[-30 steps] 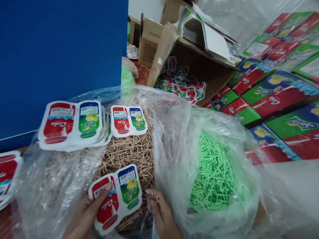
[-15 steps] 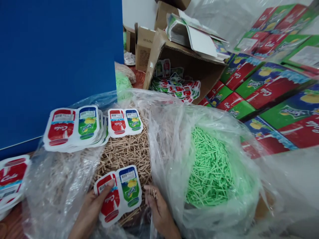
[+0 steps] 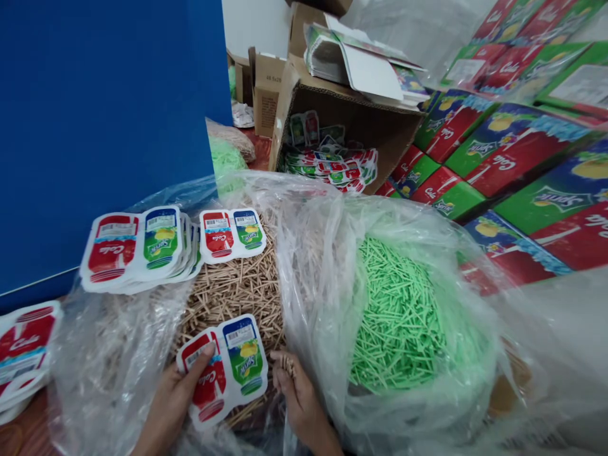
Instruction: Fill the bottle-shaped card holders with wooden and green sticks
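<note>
left hand (image 3: pixel 175 396): got a Cola/Sprite pack (image 3: pixel 230 367) pinched, thumb on top, over the near edge of the brown stick pile (image 3: pixel 237 285) | right hand (image 3: pixel 299 392): fingers curled round a few little sticks (image 3: pixel 289 365), pile's near right | pack stack (image 3: pixel 135 253): left of pile | green sticks (image 3: pixel 399 316): bagged, right of pile

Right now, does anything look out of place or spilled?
Jumbled cards lie inside the open carton, which looks untidy compared with the overlapping card stack beyond the left hand. No clear spill or damage shows.
</note>
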Demonstrator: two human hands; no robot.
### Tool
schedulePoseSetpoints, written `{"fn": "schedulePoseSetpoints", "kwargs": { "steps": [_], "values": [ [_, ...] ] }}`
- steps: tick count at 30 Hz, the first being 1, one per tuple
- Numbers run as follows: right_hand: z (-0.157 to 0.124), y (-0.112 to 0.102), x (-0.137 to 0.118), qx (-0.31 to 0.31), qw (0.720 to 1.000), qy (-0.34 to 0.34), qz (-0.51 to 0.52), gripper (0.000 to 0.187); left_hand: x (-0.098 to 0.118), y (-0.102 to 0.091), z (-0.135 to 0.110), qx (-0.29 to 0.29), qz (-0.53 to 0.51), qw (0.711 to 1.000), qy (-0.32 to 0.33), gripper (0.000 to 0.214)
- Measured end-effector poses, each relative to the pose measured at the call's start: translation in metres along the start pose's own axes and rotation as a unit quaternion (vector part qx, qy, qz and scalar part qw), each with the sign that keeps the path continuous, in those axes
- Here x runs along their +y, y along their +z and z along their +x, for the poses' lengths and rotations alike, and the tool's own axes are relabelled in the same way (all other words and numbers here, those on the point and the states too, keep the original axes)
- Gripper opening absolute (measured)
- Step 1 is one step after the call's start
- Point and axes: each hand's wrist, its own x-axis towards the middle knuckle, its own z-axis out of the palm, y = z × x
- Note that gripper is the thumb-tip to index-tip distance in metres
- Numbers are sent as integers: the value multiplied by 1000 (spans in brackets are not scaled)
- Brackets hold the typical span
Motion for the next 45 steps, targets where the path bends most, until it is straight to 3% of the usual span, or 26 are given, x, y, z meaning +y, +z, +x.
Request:
{"fn": "schedulePoseSetpoints", "kwargs": {
  "steps": [16,24,45],
  "values": [
    [1,0,5,-8,1000,2,4,44,-8,-7,6,-19,16,1000,4,27],
    [0,0,9,-11,1000,21,13,39,-14,-11,12,-16,-20,1000,-10,35],
    [2,0,2,-7,1000,17,14,42,-12,-9,9,0,-31,999,-22,41]
  ]
}}
